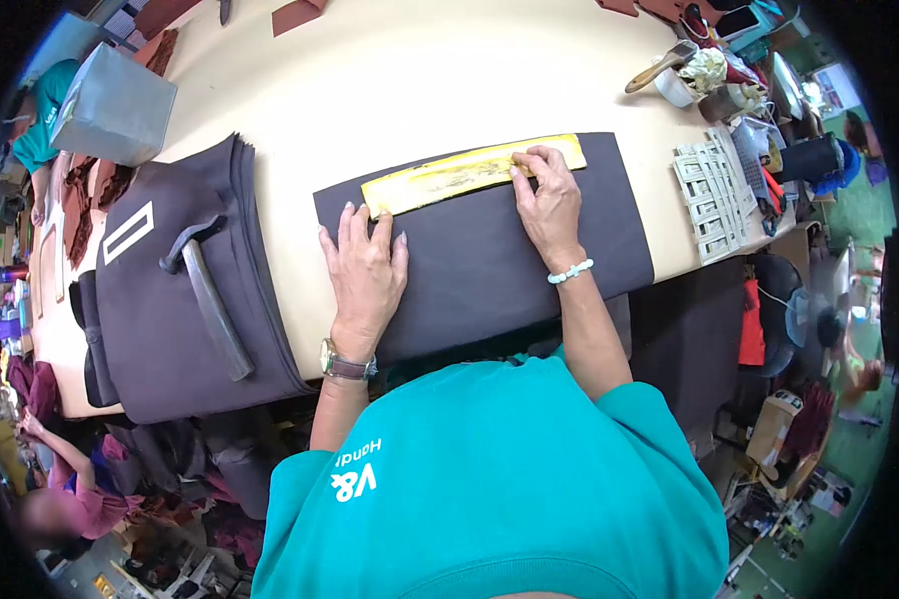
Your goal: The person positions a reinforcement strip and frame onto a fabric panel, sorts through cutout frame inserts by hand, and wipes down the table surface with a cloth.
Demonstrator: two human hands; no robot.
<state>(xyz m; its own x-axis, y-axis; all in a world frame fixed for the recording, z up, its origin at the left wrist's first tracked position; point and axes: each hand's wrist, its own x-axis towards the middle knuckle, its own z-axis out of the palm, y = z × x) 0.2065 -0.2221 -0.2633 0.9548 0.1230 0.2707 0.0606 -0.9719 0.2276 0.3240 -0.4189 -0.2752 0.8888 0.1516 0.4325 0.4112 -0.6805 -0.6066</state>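
Observation:
A long yellow strip [449, 180] with dark smudges lies along the far edge of a dark sheet [469, 270] on the table. My left hand [362, 270] is open, its fingers spread over the sheet's left side, with the fingertips at the strip's left end. Towards the strip's right end, my right hand [549, 205] has thumb and fingers bent together on the strip in a pinch. Whether anything small is between those fingertips is hidden.
To the left, a hammer [210, 290] and a pale rectangular frame [129, 235] rest on a stack of dark sheets [170, 339]. A metal box [115, 105] stands behind. A brush [661, 67], a white bowl [674, 90] and a woven panel [709, 195] are at right. Other people are at left.

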